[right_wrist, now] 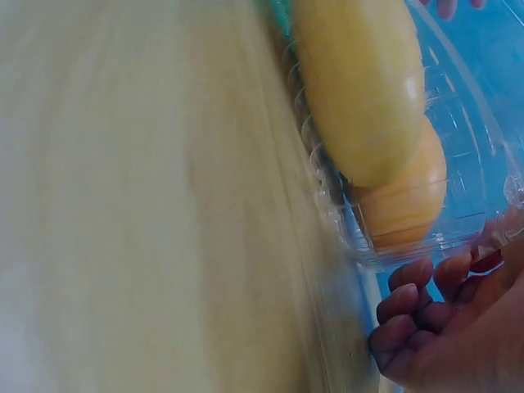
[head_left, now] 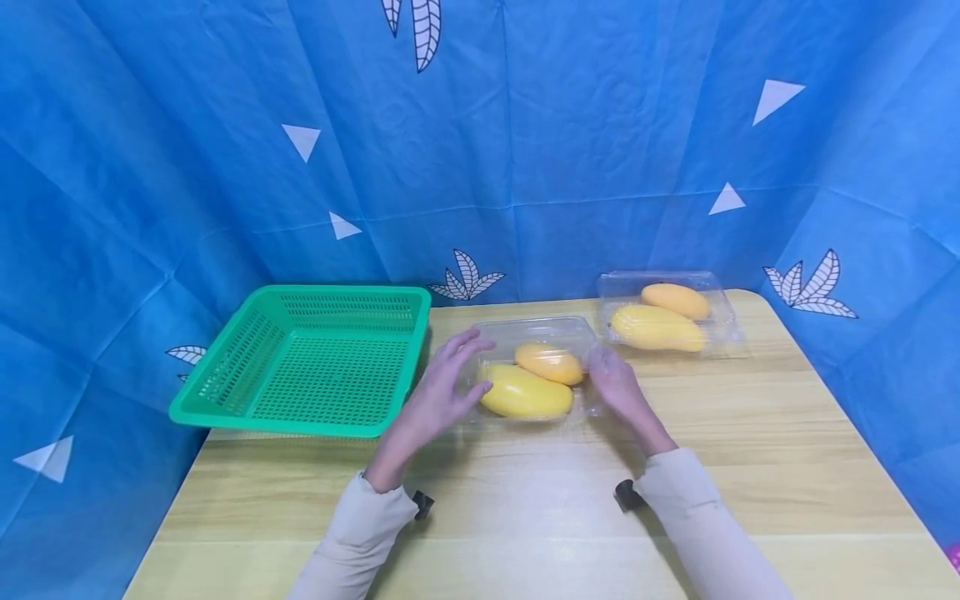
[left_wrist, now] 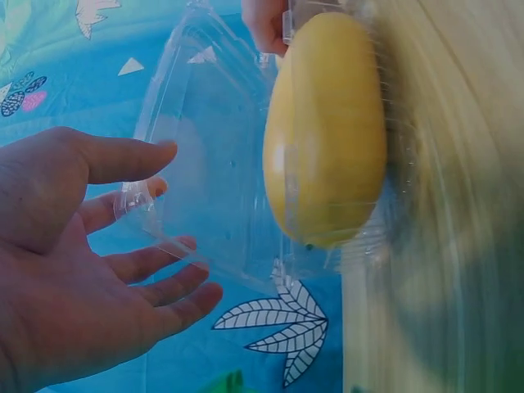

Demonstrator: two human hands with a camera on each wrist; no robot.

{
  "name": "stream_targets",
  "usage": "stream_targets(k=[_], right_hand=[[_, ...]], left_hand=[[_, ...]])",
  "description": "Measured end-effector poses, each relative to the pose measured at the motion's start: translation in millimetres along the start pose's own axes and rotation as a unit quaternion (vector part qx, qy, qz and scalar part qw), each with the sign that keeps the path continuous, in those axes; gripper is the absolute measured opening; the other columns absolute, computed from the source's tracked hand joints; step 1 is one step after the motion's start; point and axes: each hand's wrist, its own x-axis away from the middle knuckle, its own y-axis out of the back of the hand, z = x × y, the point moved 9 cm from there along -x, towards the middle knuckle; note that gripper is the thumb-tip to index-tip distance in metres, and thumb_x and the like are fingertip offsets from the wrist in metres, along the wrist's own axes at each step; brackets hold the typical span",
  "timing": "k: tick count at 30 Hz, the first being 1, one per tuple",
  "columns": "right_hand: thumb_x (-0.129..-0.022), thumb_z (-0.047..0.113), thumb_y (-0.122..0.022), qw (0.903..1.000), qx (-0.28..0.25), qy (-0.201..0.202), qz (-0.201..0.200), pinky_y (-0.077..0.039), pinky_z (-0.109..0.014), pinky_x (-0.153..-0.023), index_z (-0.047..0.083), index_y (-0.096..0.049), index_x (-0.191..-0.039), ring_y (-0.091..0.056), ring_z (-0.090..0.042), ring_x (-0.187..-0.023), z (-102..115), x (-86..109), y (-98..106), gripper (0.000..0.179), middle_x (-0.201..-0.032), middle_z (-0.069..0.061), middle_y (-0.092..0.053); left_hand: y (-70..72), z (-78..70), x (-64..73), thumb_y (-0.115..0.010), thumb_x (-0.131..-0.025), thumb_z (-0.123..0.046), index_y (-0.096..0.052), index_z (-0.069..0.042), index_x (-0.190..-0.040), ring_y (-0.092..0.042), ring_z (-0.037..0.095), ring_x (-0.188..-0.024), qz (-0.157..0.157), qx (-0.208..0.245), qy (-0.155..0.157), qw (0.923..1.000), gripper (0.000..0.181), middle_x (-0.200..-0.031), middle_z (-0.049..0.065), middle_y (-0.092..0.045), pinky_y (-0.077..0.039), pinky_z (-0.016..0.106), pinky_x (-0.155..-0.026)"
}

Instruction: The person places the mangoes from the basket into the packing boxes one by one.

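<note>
A clear plastic clamshell container (head_left: 495, 335) stands in front of me with its lid raised. Inside lie a large yellow mango (head_left: 527, 394) and a smaller orange-yellow mango (head_left: 550, 363). On the left side is my left hand (head_left: 441, 390), its fingers spread and thumb apart, right by the lid's edge in the left wrist view. My right hand (head_left: 618, 385) is at the container's right end. In the right wrist view its fingers (right_wrist: 409, 307) are curled, and thumb and forefinger pinch the clear plastic at the corner.
A green plastic basket (head_left: 414, 367) with perforated walls stands at the left of the wooden table (head_left: 525, 517). Back right, another clear container (head_left: 622, 287) holds two more mangoes (head_left: 656, 327). A blue patterned curtain (head_left: 510, 150) hangs behind the table.
</note>
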Motion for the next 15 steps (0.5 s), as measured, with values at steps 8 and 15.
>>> stream_targets(k=[8, 15], right_hand=[[-0.112, 0.027, -0.028, 0.9929, -0.112, -0.039, 0.008, -0.046, -0.035, -0.07, 0.001, -0.049, -0.099, -0.047, -0.022, -0.077, -1, -7.2, -3, 0.036, -0.087, -0.011, -0.049], [-0.11, 0.016, -0.036, 0.976, -0.206, -0.071, 0.003, -0.039, -0.024, -0.063, 0.002, -0.049, -0.098, -0.042, -0.013, -0.071, -7, -11.3, -5, 0.022, -0.083, -0.002, -0.045]], left_hand=[[-7.3, 5.6, 8.5, -0.078, -0.089, -0.006, -0.055, -0.01, -0.144, -0.033, 0.038, -0.147, 0.025, -0.007, 0.026, 0.9993, 0.059, -0.16, 0.019, -0.037, -0.033, 0.063, -0.114], [-15.0, 12.4, 13.4, -0.079, -0.087, -0.001, -0.053, -0.012, -0.146, -0.034, 0.038, -0.147, 0.031, -0.019, 0.026, 0.999, 0.066, -0.162, 0.019, -0.033, -0.035, 0.063, -0.112]])
